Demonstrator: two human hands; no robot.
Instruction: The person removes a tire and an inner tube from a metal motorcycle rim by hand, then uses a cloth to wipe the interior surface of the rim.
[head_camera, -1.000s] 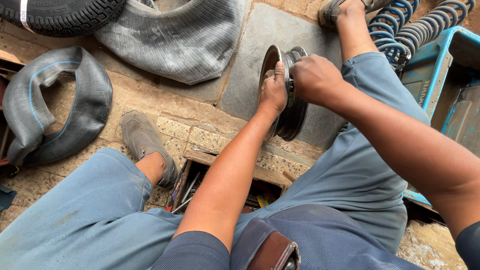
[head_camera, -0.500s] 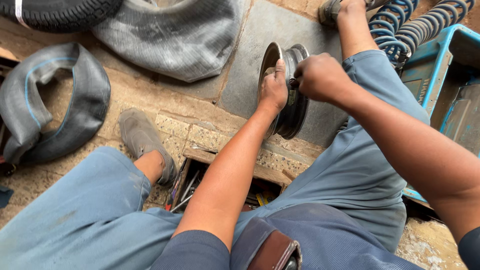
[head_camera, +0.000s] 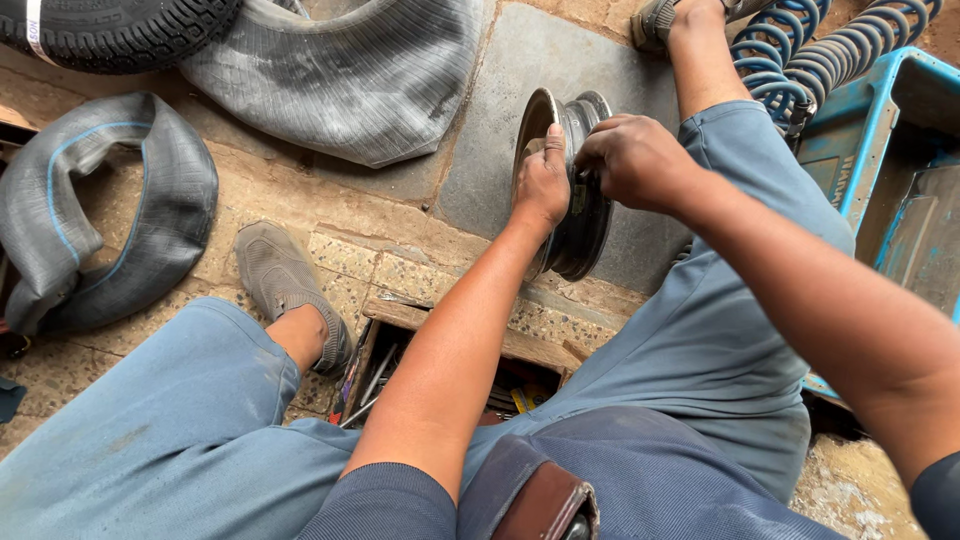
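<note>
Sitting low over a stone-paved floor (head_camera: 300, 215), the person in blue-grey work trousers has both legs spread around the work, with a limp grey inner tube (head_camera: 350, 80) and a second tube with a blue stripe (head_camera: 120, 220) lying well apart to the left, a treaded tyre (head_camera: 110, 30) at the top edge, blue coil springs (head_camera: 820, 50) and a blue bin (head_camera: 880, 120) to the right, and a wooden box of small tools (head_camera: 400, 350) between the knees. Upright on its edge on a darker slab, just beyond that box, stands the small steel wheel rim (head_camera: 585, 230), dark and worn, with a brighter scuffed lip on its left flange and a deep well between the two flanges. The left hand (head_camera: 543, 185) lies over the near flange, its grip pressed flat against the metal with fingers curled over the lip, steadying it. The right hand (head_camera: 635, 160) reaches in from the right, its grip drawn together at the middle of the rim; I cannot tell whether it pinches a small part there, since the fingers hide it. My judgement is that the rim could roll or tip sideways, because it balances only on a narrow edge and is held from above alone; a hard push from the right hand could skid it on the smooth slab, and the thin flange edge could nip the left fingers.
</note>
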